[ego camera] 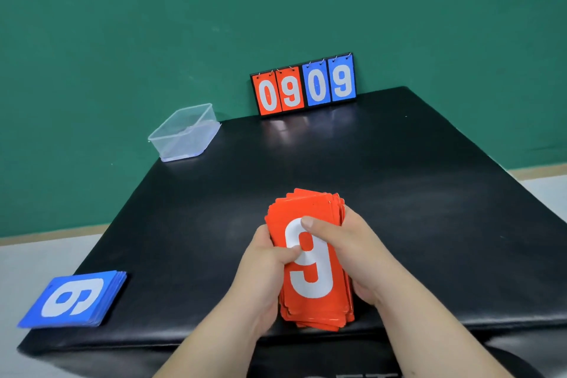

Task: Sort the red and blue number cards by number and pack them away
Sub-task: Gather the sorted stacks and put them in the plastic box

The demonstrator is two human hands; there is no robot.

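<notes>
**Red stack squared up in both hands**

The left hand [270, 258] and right hand [346, 248] clasp the red card stack [310, 261] from either side, thumbs pressing its top card, a 9, near the table's [429, 224] front edge. The edges look ragged, so this seems the tidying step after sorting. The blue card stack [73, 299] lies flat at near left. Next, presumably, the reds need aligning, then carrying to the clear plastic box [184, 133] at far left. A scoreboard [303, 84] stands at the far edge.
</notes>
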